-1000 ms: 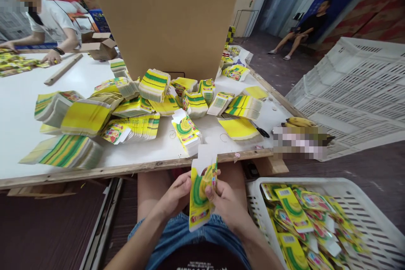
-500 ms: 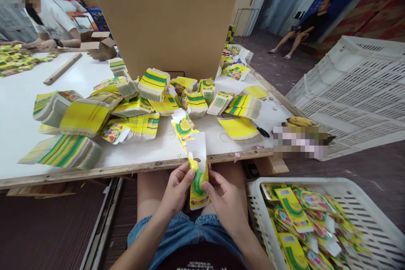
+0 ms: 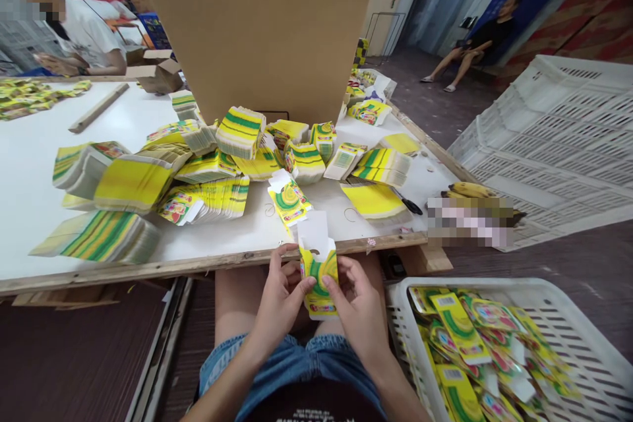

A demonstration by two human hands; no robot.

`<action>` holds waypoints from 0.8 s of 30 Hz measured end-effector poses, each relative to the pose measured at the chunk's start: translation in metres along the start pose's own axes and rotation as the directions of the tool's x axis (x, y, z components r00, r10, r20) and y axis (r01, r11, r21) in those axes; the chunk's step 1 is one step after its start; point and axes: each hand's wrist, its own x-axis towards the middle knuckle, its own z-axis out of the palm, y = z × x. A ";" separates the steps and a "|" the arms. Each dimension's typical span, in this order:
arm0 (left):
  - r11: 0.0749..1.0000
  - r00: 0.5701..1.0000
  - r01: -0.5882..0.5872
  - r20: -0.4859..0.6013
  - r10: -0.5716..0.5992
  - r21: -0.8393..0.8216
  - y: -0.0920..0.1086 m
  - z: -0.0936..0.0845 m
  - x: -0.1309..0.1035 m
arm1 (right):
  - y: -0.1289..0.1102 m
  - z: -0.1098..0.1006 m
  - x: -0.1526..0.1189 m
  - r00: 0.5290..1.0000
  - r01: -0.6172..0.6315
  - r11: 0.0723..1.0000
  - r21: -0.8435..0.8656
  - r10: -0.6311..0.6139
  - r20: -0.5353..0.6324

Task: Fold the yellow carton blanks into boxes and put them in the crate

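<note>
A small yellow and green carton with a raised white flap is held upright over my lap, at the table's front edge. My left hand grips its left side, thumb on the front face. On its right side my right hand does the same, with the thumb pressed on the front. Just behind the held carton, another yellow carton with a white flap lies on the white table. Stacks of flat yellow and green cartons spread across the table beyond.
A white basket of yellow cartons stands at the lower right. Scissors and bananas lie near the table's right edge. A large cardboard sheet rises behind the stacks. One person works at far left; another sits at back right.
The held carton has shifted slightly right and turned to show its front more squarely, and looks wider. The person at far left has lifted their hands from the pile.
</note>
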 end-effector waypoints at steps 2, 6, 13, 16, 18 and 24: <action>1.000 0.999 -0.003 0.051 0.003 0.002 0.002 -0.002 -0.001 | 0.000 -0.004 0.001 0.998 0.056 0.995 0.083 -0.056 -0.008; 1.000 0.987 0.013 0.158 -0.014 0.008 0.011 -0.005 -0.001 | -0.005 -0.012 0.003 0.990 0.070 0.981 0.179 -0.090 0.109; 0.997 0.959 0.061 0.275 -0.070 0.043 0.024 -0.013 -0.001 | -0.002 -0.028 0.010 0.953 0.031 0.983 0.180 -0.083 0.290; 0.990 0.927 0.140 0.351 -0.132 0.003 0.024 -0.017 -0.003 | -0.004 -0.034 0.013 0.947 0.037 0.992 0.124 -0.074 0.314; 0.983 0.911 0.182 0.379 -0.161 -0.019 0.022 -0.019 -0.004 | -0.008 -0.036 0.015 0.945 0.072 0.994 0.078 -0.093 0.312; 0.983 0.924 0.179 0.349 -0.158 -0.031 0.020 -0.015 -0.004 | -0.014 -0.031 0.016 0.948 0.176 0.983 0.050 -0.183 0.262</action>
